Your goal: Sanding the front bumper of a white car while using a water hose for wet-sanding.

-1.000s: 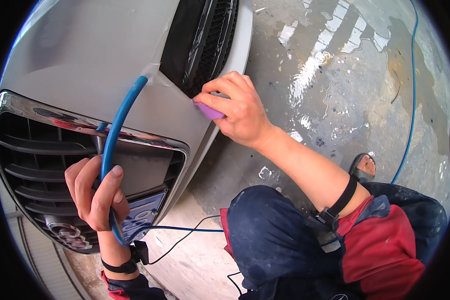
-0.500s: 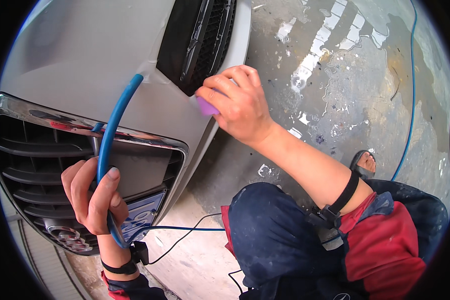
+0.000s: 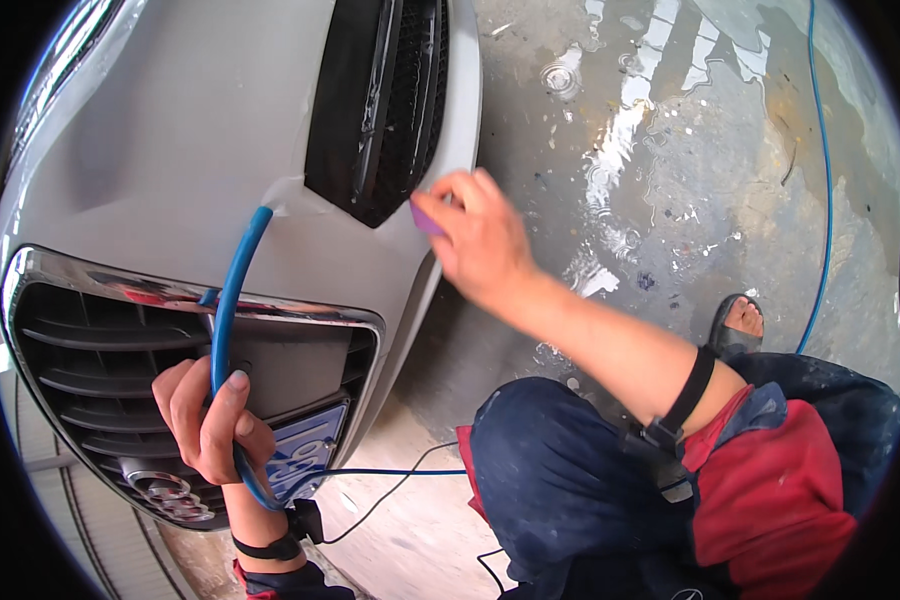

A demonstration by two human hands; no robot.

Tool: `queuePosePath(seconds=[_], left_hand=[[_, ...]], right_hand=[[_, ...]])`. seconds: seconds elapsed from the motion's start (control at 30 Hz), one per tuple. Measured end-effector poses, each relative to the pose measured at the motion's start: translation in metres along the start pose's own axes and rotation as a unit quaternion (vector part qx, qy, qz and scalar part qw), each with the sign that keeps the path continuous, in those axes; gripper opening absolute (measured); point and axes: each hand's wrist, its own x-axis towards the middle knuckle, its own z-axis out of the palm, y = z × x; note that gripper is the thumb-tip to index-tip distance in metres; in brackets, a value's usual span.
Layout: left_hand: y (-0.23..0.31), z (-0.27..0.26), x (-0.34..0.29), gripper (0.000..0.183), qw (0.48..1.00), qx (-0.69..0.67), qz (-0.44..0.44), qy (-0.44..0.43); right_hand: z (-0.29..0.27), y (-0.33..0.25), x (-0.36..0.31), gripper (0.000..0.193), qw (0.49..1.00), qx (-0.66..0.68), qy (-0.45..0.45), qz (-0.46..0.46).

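My left hand (image 3: 210, 425) is wrapped round a blue hose (image 3: 236, 275) in front of a car's grille. From the hose's raised end, water spills onto the silver-grey bumper (image 3: 355, 262) just below a black vent (image 3: 345, 140). My right hand (image 3: 485, 240), a little blurred, pinches a small purple pad (image 3: 426, 217) at the bumper's outer edge, beside the vent's lower corner. Whether the pad touches the paint is hard to see. Fingers partly cover the pad.
Below the bumper sit the chrome-framed grille (image 3: 100, 385) and a blue number plate (image 3: 315, 442). Wet concrete floor (image 3: 710, 160) with puddles lies to the right, crossed by another length of blue hose (image 3: 826, 190). My sandalled foot (image 3: 742, 318) stands there. A thin black cable (image 3: 395, 492) runs from my left wrist.
My right hand with the pad has shifted outward along the bumper, away from the vent's corner. The hose keeps nearly the same place against the car, while the whole view has moved slightly.
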Motion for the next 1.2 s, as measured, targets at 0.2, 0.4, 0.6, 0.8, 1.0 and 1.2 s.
queuePosePath(seconds=[0.2,0.4,0.6,0.8,1.0,1.2], left_hand=[[0.002,0.006,-0.004,0.033,1.0,0.001,-0.009,0.013],[0.002,0.004,-0.001,0.032,1.0,0.004,-0.01,0.021],[0.002,0.005,0.001,0.03,1.0,0.009,-0.009,0.017],[0.003,0.0,0.0,0.027,1.0,0.0,-0.019,0.014],[-0.001,0.007,0.001,0.021,0.998,-0.018,-0.017,0.051],[0.003,0.003,0.003,0.027,1.0,-0.009,-0.006,0.015]], right_hand=[[0.014,-0.071,-0.024,0.044,0.988,0.14,0.041,0.058],[0.004,-0.094,0.029,0.04,0.986,0.134,0.099,-0.028],[0.005,-0.094,0.037,0.02,0.97,0.189,0.151,-0.022],[-0.013,-0.119,0.052,0.022,0.918,0.344,0.057,0.188],[-0.014,-0.104,0.052,0.02,0.968,0.23,0.053,0.081],[-0.013,-0.097,0.033,0.016,0.969,0.227,0.018,0.101]])
